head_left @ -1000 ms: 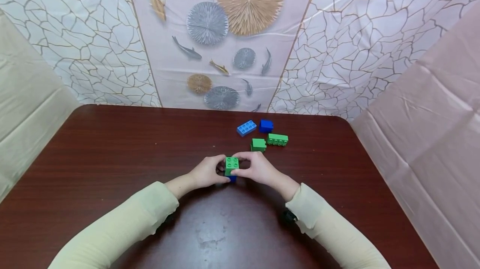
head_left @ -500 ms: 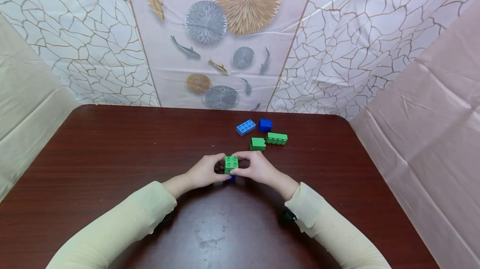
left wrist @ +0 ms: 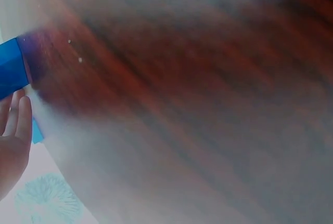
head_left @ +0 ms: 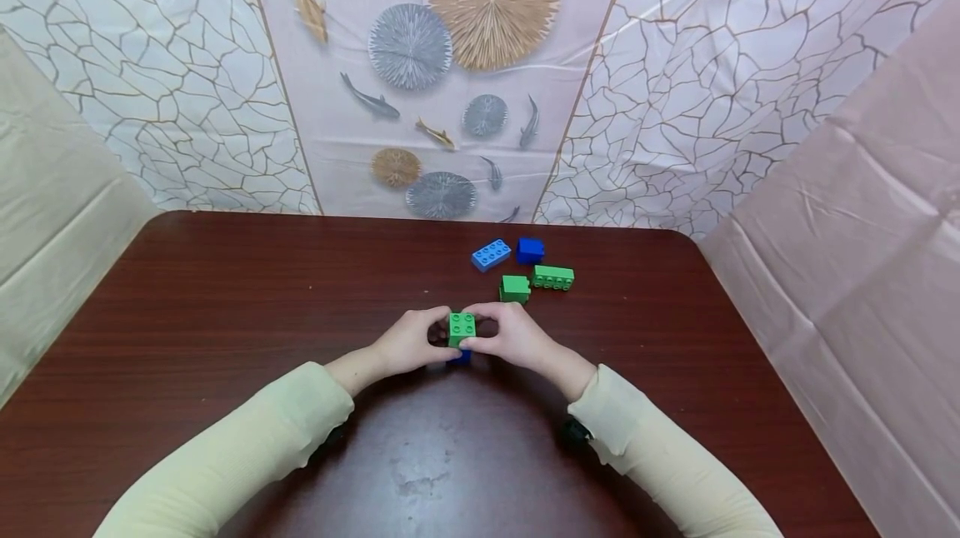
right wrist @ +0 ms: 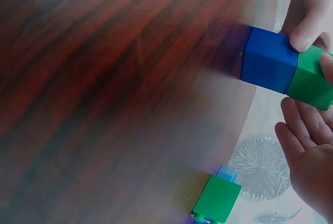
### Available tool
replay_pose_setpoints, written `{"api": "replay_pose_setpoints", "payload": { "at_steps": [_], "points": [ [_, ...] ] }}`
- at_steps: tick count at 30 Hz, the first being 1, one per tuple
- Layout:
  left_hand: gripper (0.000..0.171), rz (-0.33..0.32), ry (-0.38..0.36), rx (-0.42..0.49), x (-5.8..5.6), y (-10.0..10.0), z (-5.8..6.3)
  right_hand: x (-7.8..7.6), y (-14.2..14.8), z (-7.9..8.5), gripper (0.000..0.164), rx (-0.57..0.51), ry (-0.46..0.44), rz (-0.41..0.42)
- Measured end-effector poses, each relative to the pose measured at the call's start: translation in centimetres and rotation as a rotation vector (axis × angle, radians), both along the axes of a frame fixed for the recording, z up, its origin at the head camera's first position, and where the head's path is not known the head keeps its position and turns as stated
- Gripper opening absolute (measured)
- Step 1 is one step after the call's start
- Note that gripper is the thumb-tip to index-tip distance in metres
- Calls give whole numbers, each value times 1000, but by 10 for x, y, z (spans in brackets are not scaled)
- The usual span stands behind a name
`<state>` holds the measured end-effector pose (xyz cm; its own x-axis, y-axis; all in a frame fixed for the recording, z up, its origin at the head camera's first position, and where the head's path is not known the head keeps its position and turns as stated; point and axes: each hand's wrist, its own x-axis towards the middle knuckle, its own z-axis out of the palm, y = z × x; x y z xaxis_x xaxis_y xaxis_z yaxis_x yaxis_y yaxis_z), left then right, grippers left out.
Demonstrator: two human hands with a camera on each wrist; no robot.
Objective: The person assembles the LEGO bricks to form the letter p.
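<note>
A green toy building block (head_left: 462, 328) with studs on top sits over a blue building block (head_left: 461, 357), forming a small upright stack on the table. My right hand (head_left: 521, 342) pinches the green block, its thumb on the front and fingers behind. From the other side my left hand (head_left: 408, 342) grips the stack, the thumb lying at the seam and the upper edge of the blue block. Seen from the right wrist, the blue block (right wrist: 268, 60) and green block (right wrist: 312, 81) meet face to face. The left fingertips are partly hidden behind the stack.
Beyond the hands lie a loose green block (head_left: 514, 289), a longer green block (head_left: 552, 278) on its side, a light blue block (head_left: 491, 255) and a dark blue block (head_left: 530, 251). The dark wooden table (head_left: 225, 296) ends at a patterned cloth backdrop (head_left: 442, 195).
My left thumb has shifted slightly upward on the stack, from the blue block toward the seam. The right hand keeps its pinch on the green block, and the loose blocks stay put.
</note>
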<state>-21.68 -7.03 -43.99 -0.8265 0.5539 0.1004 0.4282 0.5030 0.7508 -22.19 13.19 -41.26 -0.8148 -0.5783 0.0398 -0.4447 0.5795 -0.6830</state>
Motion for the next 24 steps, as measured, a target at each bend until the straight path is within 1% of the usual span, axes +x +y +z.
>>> {"api": "replay_pose_setpoints", "payload": {
  "at_steps": [7,15,21,24],
  "points": [
    [25,-5,-12,11,-1,-1,-1,1,-1,0,39,14,13,-5],
    [27,-11,-33,19,-2,-1,-2,3,-2,0,41,38,56,-2],
    [27,-13,-27,7,-1,0,-1,3,-2,-1,41,33,58,-6],
    [27,-15,-6,-3,-1,1,-1,3,-1,-2,40,33,57,-12]
  ]
}}
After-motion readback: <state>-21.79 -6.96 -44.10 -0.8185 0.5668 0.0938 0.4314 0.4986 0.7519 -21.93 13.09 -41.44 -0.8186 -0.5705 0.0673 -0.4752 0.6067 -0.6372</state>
